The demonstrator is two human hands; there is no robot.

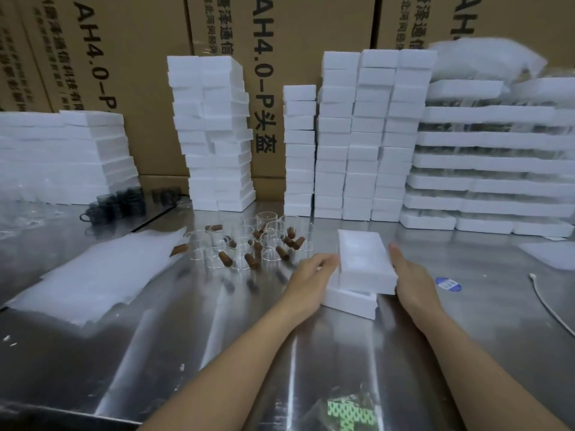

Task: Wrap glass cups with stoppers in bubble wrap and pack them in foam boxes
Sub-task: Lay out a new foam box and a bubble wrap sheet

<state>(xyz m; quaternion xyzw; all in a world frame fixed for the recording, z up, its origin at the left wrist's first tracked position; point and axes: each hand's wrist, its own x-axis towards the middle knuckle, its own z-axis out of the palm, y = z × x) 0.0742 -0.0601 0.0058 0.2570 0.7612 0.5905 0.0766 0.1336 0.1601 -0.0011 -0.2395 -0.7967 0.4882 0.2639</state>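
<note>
table (186, 337): foam lid (362, 259) held askew over box (351, 301)

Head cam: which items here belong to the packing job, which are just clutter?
Job: left hand, right hand holding upper foam box; lower foam box; glass cups; stoppers; bubble wrap; foam box stacks.
Lying about: blue sticker; white cable; green patterned packet; dark cups.
</note>
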